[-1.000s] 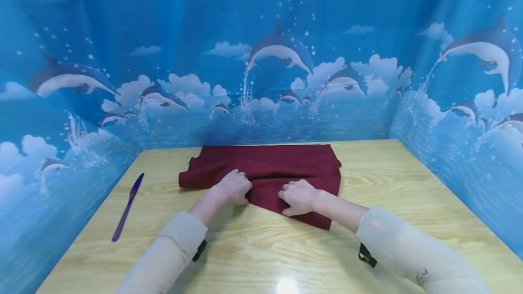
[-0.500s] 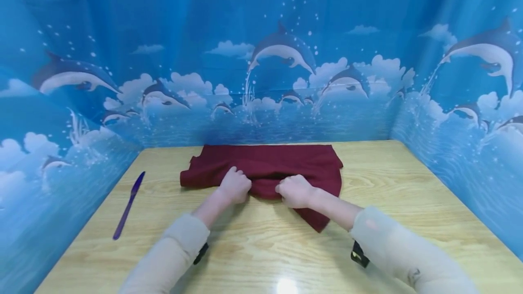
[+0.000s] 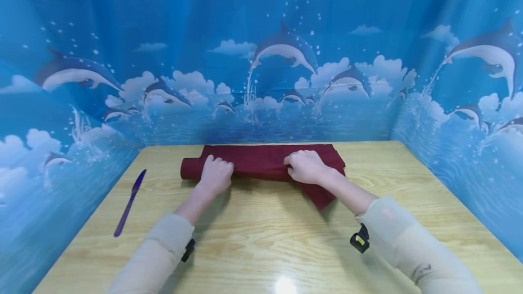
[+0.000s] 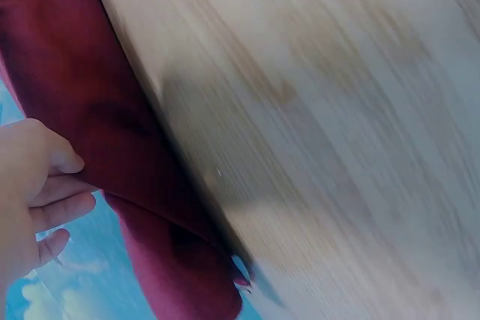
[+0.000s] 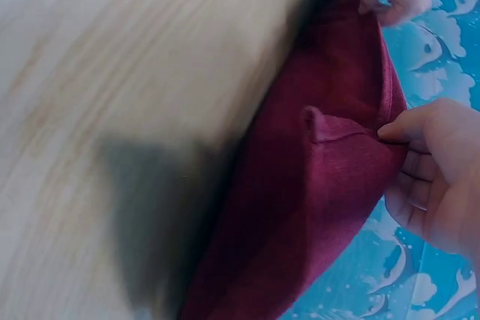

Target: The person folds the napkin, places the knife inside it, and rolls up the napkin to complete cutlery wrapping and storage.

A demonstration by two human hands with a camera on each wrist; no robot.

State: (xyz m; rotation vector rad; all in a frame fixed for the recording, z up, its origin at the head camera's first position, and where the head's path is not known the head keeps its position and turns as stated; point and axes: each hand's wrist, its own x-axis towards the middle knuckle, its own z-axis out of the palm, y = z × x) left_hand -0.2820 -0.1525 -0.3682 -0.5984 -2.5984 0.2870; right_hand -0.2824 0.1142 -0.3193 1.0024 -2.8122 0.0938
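A dark red cloth (image 3: 261, 162) lies along the back of the table, its near edge rolled or folded over and lifted between the two hands. My left hand (image 3: 216, 174) pinches that edge toward the cloth's left end; thumb and fingers meet on the fabric (image 4: 97, 110) in the left wrist view. On the right, my right hand (image 3: 307, 167) pinches the edge between thumb and fingers, clearest in the right wrist view. A loose corner of the cloth hangs below the right hand, pointing toward the front.
A purple knife (image 3: 130, 203) lies at the left of the wooden table (image 3: 253, 239), apart from the cloth. A blue curtain (image 3: 184, 58) printed with dolphins closes off the back and both sides.
Both hands have moved away from the body, bringing the cloth's near edge up and back. They have spread further apart, the left going leftward. The knife stays where it was.
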